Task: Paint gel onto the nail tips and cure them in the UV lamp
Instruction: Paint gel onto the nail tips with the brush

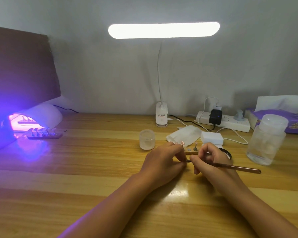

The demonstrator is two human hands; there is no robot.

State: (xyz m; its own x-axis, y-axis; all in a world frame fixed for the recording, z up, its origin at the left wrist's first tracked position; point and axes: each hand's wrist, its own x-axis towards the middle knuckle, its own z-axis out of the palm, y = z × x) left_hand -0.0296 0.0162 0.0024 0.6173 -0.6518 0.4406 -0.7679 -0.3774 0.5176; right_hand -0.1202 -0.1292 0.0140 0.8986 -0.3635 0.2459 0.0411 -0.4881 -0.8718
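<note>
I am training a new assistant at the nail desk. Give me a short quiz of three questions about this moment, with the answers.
1. True or false: the UV lamp is switched off.
2. What does the right hand hold? A) scissors B) a brush C) a phone
3. Fill the gap: the strip of nail tips lies on the table at the opening of the ____.

Key: 1 false, it glows purple; 2 B; 3 UV lamp.
</note>
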